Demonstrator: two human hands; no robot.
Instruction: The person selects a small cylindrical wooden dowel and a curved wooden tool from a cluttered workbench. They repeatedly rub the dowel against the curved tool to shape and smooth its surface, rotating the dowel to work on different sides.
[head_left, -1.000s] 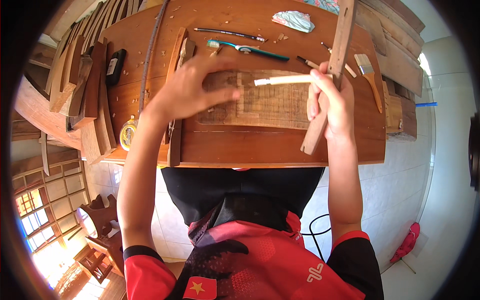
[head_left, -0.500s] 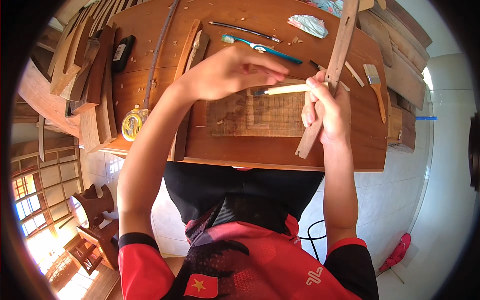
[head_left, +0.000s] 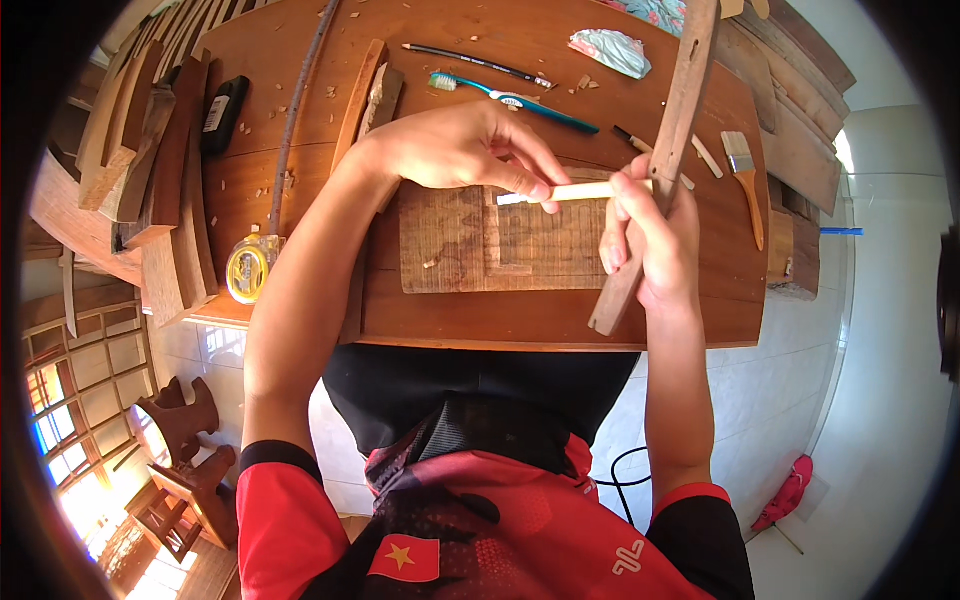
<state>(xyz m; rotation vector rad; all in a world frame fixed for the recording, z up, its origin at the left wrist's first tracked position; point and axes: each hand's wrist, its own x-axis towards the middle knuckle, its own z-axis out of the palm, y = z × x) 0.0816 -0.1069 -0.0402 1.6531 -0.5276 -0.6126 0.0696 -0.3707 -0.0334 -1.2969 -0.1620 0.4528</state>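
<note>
Thumb and fingers of my left hand (head_left: pixel 455 150) pinch a chisel (head_left: pixel 588 191) near its blade. The chisel has a pale cream handle, and its short metal blade points left. My right hand (head_left: pixel 668 245) is closed round a long dark wooden strip (head_left: pixel 688 90) with small holes and a notched lower end. Between that hand's thumb and fingers sits the butt of the chisel handle. Under both hands a rough brown board (head_left: pixel 440 245) lies on the table, with a shallow rectangular recess cut in its face and a chip on it.
Past my left hand lie a teal toothbrush (head_left: pixel 520 102) and a black pencil (head_left: pixel 470 62). A flat brush (head_left: pixel 742 180) is at the right, a yellow tape measure (head_left: pixel 248 270) at the left. Wood offcuts (head_left: pixel 185 190) are stacked along the left side; a crumpled pale wrapper (head_left: pixel 610 52) lies at the back.
My left hand has come down and right, from hovering above the chisel to pinching it. My right hand still holds the strip and handle. The whole view has shifted slightly.
</note>
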